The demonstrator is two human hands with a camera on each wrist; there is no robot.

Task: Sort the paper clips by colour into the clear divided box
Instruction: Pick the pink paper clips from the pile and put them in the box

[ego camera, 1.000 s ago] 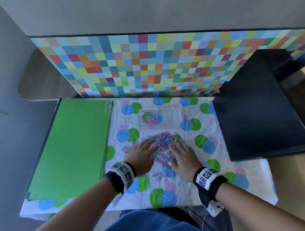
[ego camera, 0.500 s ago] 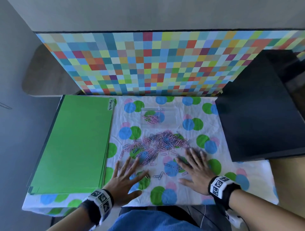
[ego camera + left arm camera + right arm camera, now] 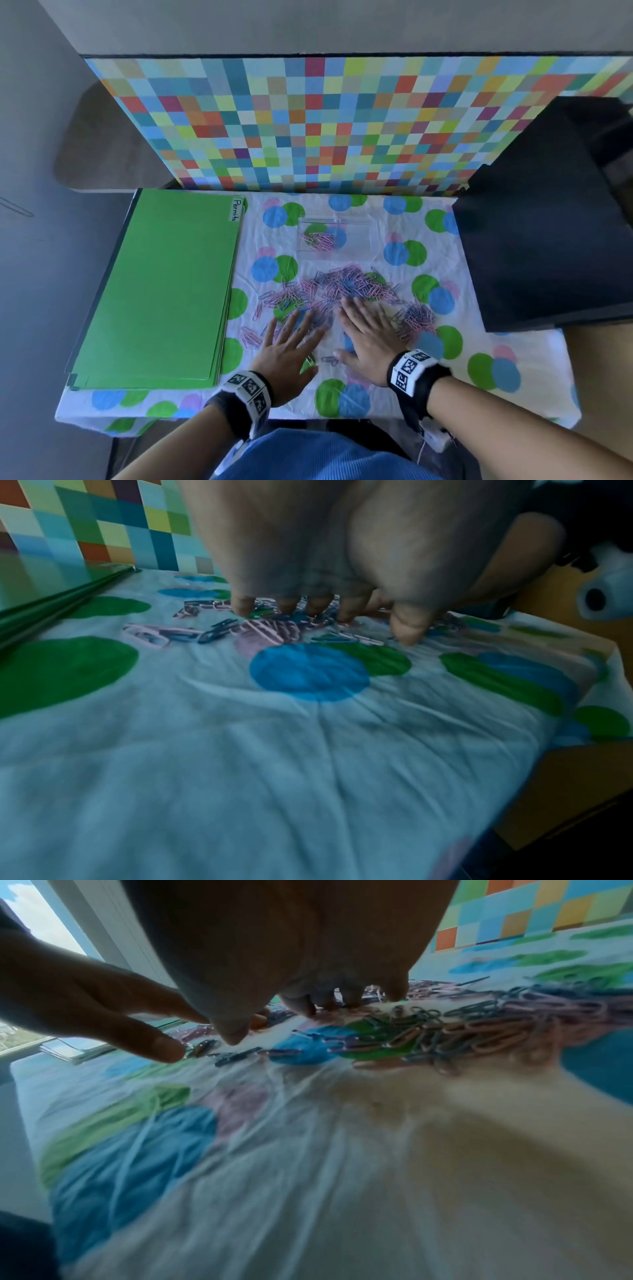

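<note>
Flat, empty left hand (image 3: 291, 346) and right hand (image 3: 368, 337) spread paper clips (image 3: 346, 284) mid-desk; a hard sweep could scatter clips past the clear divided box (image 3: 334, 238).

Your left hand (image 3: 286, 349) and right hand (image 3: 368, 342) lay together on the heap of paper clips (image 3: 346, 291) one second ago. Half a second ago you had pulled them back toward yourself and apart, with the fingers fanned wide. Now they have come forward and closer together again, flat, with the fingertips on the near edge of the clips. The heap, compact under your palms before, is now spread much wider: some clips lie out beyond your left fingers, and a dense bunch beside your right hand.
</note>
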